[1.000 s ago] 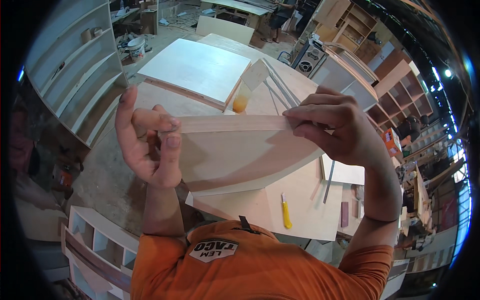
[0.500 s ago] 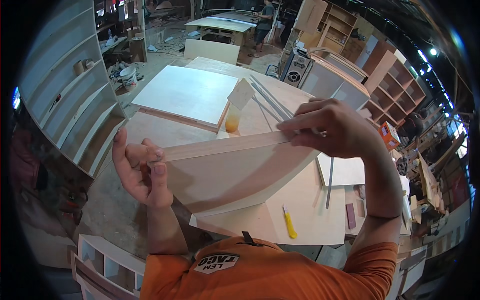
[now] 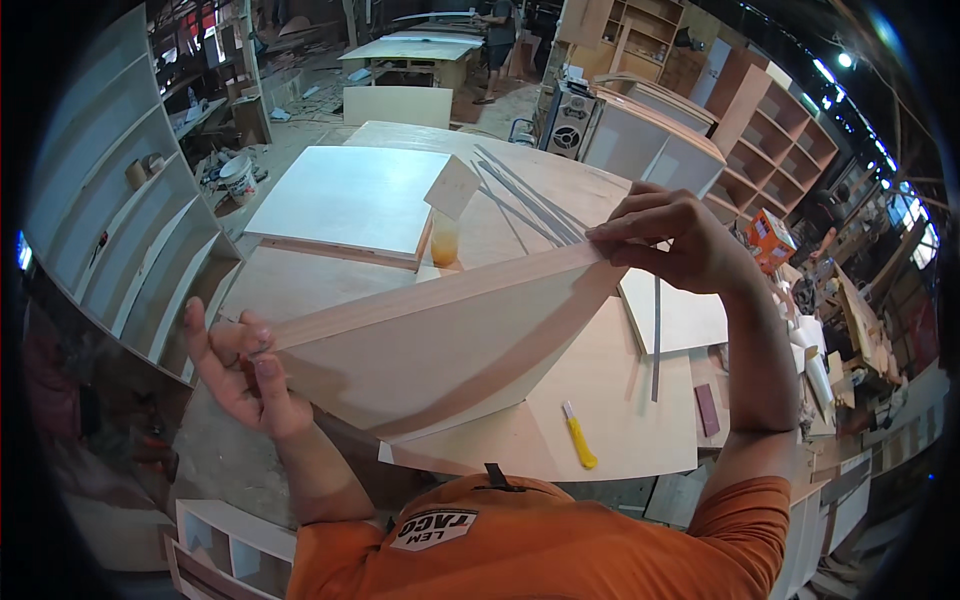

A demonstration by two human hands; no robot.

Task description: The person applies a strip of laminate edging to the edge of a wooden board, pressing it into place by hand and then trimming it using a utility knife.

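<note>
A pale wooden panel [image 3: 440,350] stands tilted on its lower edge at the front of the worktable, with a pinkish wood band along its upper edge. My left hand [image 3: 245,375] pinches the panel's left upper corner between thumb and fingers, its index finger raised. At the right upper corner, my right hand [image 3: 675,240] grips the same edge, thumb below and fingers on top. To the right of the panel's foot lies a yellow utility knife [image 3: 577,437] with its blade end pointing away from me. Behind the panel stands a jar of amber liquid [image 3: 444,243] with a wood piece on top.
A white-faced board [image 3: 350,200] lies on the worktable [image 3: 640,440] at the back left. Thin grey strips [image 3: 530,200] lie behind my right hand. Another white board [image 3: 690,320] and a maroon block [image 3: 707,410] are at right. Shelving [image 3: 130,170] rises at left; someone stands far back.
My left hand has moved left and down, and my right hand slightly right and up. The panel's upper edge now slopes more steeply, and the view has shifted a little.
</note>
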